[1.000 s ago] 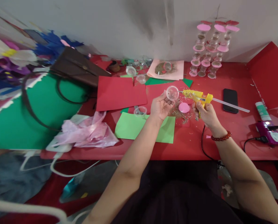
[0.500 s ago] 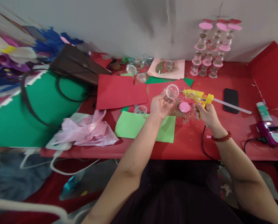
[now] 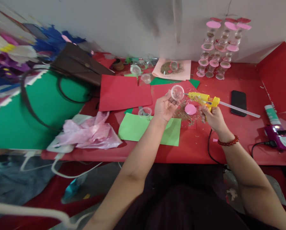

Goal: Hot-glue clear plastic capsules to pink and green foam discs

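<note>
My left hand [image 3: 165, 108] holds a small clear plastic cup [image 3: 177, 92] up over the red table [image 3: 229, 140], fingers closed round its base. My right hand [image 3: 212, 117] grips a yellow glue gun [image 3: 204, 98] with its nozzle pointing left at the cup's rim. A clear glue stick [image 3: 240, 110] juts out of the gun's back to the right. A pink paper disc [image 3: 190, 109] lies on the table between my hands, among scattered bits. Another clear cup [image 3: 144, 112] sits left of my left hand.
Red card [image 3: 123, 92] and a light green sheet [image 3: 135, 127] lie in front. Stacked cups with pink discs [image 3: 216, 48] stand at the back right. A black phone [image 3: 238, 98], a glue tube [image 3: 271, 115], a pink plastic bag [image 3: 90, 134] and a brown bag [image 3: 78, 65] are around.
The view has shifted slightly. My hands have barely moved, still holding the cup and the glue gun together.
</note>
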Motion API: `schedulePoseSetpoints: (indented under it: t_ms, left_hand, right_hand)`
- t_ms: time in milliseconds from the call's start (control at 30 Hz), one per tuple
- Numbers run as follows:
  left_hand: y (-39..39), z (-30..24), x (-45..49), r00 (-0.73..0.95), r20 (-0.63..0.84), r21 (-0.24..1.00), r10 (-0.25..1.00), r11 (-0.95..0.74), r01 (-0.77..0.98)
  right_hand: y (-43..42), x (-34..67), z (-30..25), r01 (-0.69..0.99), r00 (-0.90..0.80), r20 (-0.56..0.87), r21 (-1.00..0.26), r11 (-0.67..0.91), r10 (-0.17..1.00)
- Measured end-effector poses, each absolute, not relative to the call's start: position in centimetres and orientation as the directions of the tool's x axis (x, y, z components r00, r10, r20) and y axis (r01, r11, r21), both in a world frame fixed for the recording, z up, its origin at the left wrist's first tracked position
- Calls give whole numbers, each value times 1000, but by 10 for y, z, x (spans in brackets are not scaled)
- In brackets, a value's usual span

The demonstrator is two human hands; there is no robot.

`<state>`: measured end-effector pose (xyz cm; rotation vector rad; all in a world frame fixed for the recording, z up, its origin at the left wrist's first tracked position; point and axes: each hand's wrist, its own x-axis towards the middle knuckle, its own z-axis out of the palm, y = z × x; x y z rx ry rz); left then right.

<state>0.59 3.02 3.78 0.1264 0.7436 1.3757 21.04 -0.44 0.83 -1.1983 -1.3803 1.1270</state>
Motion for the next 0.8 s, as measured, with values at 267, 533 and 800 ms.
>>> schedulePoseSetpoints:
  t_ms: [267, 533, 800]
  left_hand:
    - [30, 40, 6, 2, -410, 483, 912, 219, -848]
    - [32, 35, 3, -7, -396, 500, 918, 209, -841]
    - [32, 37, 2, -3, -400, 493, 917, 212, -844]
  right_hand:
    - [-5, 210, 9, 130, -51, 75, -988, 81, 996]
    - [-5, 211, 5, 166, -50, 79, -982, 86, 996]
    - [-5, 212, 3, 194, -55, 97, -975, 105, 994]
